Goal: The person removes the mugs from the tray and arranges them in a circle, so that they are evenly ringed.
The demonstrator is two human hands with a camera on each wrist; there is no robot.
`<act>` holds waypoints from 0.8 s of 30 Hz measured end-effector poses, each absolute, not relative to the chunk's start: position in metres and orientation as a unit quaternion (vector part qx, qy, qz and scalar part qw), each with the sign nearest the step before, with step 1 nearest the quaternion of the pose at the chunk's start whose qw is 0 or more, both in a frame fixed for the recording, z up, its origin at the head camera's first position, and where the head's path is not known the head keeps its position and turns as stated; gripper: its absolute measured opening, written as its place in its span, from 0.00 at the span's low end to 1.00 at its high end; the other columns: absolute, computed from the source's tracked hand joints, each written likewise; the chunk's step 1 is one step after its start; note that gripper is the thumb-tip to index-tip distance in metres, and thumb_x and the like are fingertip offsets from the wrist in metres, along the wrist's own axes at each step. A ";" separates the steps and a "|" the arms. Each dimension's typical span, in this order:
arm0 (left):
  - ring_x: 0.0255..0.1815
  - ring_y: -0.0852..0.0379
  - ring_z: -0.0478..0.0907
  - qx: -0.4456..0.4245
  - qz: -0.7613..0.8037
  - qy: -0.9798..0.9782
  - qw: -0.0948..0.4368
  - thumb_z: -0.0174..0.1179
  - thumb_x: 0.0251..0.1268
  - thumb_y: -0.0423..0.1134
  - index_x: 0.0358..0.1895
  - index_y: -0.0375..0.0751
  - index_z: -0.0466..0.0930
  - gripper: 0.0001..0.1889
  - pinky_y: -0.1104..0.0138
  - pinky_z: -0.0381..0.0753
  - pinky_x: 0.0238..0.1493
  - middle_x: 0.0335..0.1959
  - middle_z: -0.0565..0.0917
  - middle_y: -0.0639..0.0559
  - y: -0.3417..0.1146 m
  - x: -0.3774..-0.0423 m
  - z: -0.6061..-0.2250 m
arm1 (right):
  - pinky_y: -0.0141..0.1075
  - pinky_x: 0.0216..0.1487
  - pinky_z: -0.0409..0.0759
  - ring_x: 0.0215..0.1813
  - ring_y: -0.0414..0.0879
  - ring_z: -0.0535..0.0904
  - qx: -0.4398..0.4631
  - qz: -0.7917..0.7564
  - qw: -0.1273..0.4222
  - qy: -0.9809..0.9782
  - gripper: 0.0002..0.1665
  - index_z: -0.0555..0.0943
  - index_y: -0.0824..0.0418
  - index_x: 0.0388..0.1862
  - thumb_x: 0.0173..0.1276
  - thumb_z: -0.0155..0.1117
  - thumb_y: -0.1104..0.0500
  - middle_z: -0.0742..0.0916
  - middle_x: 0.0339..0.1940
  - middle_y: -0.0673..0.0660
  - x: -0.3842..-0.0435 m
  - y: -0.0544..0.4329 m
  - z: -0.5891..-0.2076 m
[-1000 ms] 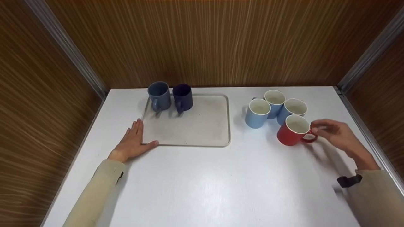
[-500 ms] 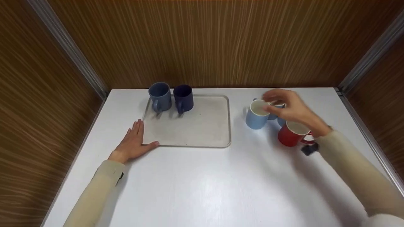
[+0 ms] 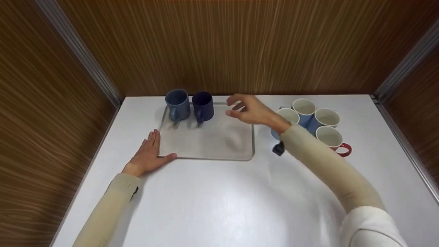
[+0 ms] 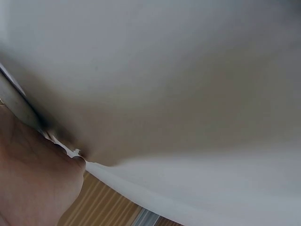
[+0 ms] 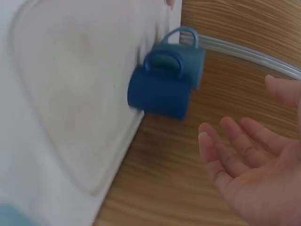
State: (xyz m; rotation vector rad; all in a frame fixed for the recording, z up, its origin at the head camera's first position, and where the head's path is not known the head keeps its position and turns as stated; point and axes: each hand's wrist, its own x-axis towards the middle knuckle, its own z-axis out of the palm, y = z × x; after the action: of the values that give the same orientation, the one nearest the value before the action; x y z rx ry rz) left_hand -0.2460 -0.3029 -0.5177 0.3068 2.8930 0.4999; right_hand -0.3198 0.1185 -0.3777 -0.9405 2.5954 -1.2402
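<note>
The left hand (image 3: 145,156) lies flat at the near left corner of the tray (image 3: 192,142). Its fingers are straight and point to the far side, along the left edge, and its thumb is spread wide to the right, touching the near edge. The right hand (image 3: 250,109) hovers above the far right part of the tray; its fingers are gently bent, and a wide gap with only air in it separates them from the thumb. To its left, near but not touched, a dark blue mug (image 3: 204,108) stands upright on the tray, and just beside it, a grey-blue mug (image 3: 180,106) is at the far left corner. Both handles face the near side. On the bench (image 3: 212,195), to the right, three light blue mugs (image 3: 305,107) and a red mug (image 3: 330,137) stand grouped, partly behind the right sleeve (image 3: 329,166).
</note>
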 end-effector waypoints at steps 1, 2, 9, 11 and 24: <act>0.90 0.37 0.29 0.103 0.167 0.976 0.096 0.48 0.65 0.85 0.86 0.30 0.29 0.70 0.43 0.35 0.89 0.89 0.31 0.35 -0.303 -0.246 -0.518 | 0.51 0.64 0.87 0.62 0.60 0.87 -0.305 -0.410 0.060 0.857 0.28 0.79 0.68 0.68 0.77 0.69 0.53 0.85 0.66 0.66 -0.322 0.110 -0.382; 0.90 0.37 0.29 0.102 0.167 0.976 0.098 0.48 0.65 0.85 0.86 0.30 0.28 0.70 0.44 0.35 0.89 0.89 0.31 0.35 -0.304 -0.247 -0.518 | 0.50 0.63 0.87 0.62 0.60 0.87 -0.298 -0.409 0.060 0.861 0.29 0.79 0.68 0.69 0.77 0.69 0.53 0.85 0.66 0.66 -0.324 0.102 -0.386; 0.91 0.38 0.28 0.103 0.163 0.975 0.108 0.47 0.65 0.85 0.86 0.31 0.28 0.70 0.44 0.34 0.89 0.89 0.30 0.36 -0.304 -0.249 -0.516 | 0.48 0.59 0.89 0.58 0.59 0.89 -0.257 -0.444 0.076 0.855 0.30 0.78 0.69 0.71 0.79 0.66 0.52 0.86 0.65 0.66 -0.332 0.059 -0.417; 0.90 0.38 0.28 0.104 0.162 0.976 0.107 0.47 0.66 0.85 0.86 0.30 0.29 0.70 0.43 0.34 0.89 0.89 0.31 0.36 -0.305 -0.249 -0.515 | 0.47 0.59 0.88 0.58 0.59 0.89 -0.248 -0.457 0.079 0.851 0.31 0.77 0.70 0.72 0.79 0.66 0.53 0.85 0.66 0.66 -0.333 0.050 -0.426; 0.90 0.39 0.27 0.099 0.159 0.976 0.110 0.45 0.64 0.87 0.86 0.32 0.28 0.71 0.43 0.34 0.89 0.89 0.30 0.37 -0.310 -0.251 -0.518 | 0.56 0.58 0.89 0.58 0.68 0.87 -0.164 -0.598 0.135 0.773 0.31 0.71 0.70 0.78 0.81 0.62 0.60 0.81 0.72 0.68 -0.327 0.004 -0.474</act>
State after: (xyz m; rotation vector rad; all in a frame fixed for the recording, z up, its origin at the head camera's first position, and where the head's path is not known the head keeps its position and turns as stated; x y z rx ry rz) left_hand -0.2506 -0.3104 -0.5175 0.2900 2.8694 0.4683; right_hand -0.3273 0.0038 -0.4742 -0.4753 2.2404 -1.7325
